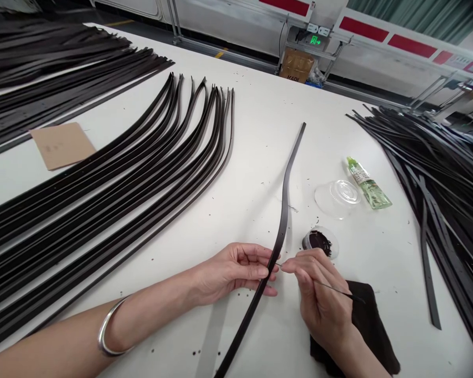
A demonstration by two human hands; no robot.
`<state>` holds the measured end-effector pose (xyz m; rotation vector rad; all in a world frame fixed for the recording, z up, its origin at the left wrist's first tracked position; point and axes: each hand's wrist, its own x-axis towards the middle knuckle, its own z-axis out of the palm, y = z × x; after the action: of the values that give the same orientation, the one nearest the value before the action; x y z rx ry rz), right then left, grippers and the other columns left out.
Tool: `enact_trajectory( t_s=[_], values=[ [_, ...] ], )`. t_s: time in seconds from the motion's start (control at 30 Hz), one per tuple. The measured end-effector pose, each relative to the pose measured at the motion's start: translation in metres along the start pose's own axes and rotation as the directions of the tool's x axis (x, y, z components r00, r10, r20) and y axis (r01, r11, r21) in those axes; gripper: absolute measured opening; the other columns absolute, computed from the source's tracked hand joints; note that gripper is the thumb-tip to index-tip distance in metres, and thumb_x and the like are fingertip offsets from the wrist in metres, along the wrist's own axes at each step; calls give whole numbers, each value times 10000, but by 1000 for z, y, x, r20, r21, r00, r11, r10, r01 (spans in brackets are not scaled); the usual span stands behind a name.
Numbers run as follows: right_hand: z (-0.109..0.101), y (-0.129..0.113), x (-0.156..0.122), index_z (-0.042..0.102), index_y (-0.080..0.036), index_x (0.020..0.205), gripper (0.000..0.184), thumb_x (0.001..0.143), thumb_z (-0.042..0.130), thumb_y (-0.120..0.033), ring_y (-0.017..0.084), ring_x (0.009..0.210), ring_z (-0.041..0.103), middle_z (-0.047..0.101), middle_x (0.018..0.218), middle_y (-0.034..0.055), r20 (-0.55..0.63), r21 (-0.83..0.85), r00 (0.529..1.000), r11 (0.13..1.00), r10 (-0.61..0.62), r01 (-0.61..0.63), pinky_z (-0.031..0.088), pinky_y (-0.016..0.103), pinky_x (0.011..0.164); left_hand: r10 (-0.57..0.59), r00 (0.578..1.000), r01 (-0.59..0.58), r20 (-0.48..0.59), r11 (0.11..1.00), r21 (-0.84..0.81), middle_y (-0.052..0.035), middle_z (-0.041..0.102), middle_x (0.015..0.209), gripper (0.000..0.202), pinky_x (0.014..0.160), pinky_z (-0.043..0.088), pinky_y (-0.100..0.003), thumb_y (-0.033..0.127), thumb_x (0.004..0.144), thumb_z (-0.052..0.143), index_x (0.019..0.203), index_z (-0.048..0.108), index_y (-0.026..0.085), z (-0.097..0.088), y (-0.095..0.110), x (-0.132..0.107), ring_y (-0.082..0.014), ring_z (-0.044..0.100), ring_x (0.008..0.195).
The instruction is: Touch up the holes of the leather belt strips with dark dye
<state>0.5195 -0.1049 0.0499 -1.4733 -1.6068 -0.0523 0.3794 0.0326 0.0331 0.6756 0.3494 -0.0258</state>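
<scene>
My left hand [248, 270] pinches a long black strap [284, 205] between thumb and fingers, holding it on edge above the white table. In my right hand [323, 294] is a thin dark rod-like tool [339, 290], gripped like a pen, its tip close to the strap's edge by my left fingertips. Whether the tip touches the strap I cannot tell. Just beyond my right hand sits a small clear cup [319, 242] with dark contents. A black cloth [372, 320] lies partly hidden under my right wrist.
Bundles of black straps [142, 163] cover the left side, with a brown card [63, 146] among them. More black straps [437, 173] lie at the right. A clear lid [339, 197] and a green tube [368, 184] rest beyond the cup. A cardboard box [297, 65] stands past the table.
</scene>
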Motion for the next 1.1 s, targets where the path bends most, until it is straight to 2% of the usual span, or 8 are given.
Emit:
enact_trajectory(
  t_s=[0.13,0.57,1.1],
  values=[
    [0,-1,-1,551,-168,978,257,879,432,37,165,779,574,674,808,40,15,-2,1000,1000,21,-21,464,366,701,7,1000,-7,-10,1000,-2,-64,660,913,221,925,553,-496,59,849,649,1051,689,138,-1,-2,1,-166,620,886],
    [-1,-4,3,571,-157,982,261,886,423,34,174,779,561,666,787,46,15,-60,999,998,37,-36,448,355,706,9,1000,-9,-25,1000,-7,-71,666,950,204,941,544,-514,86,841,676,1038,694,136,1,-3,1,-172,623,909],
    [0,-5,2,584,-170,1007,284,893,402,16,167,772,603,679,802,46,6,-28,997,997,71,-71,501,336,690,1,997,-4,-78,999,-43,-67,679,911,165,929,547,-512,91,804,716,960,697,142,2,-2,1,-174,638,878]
  ],
)
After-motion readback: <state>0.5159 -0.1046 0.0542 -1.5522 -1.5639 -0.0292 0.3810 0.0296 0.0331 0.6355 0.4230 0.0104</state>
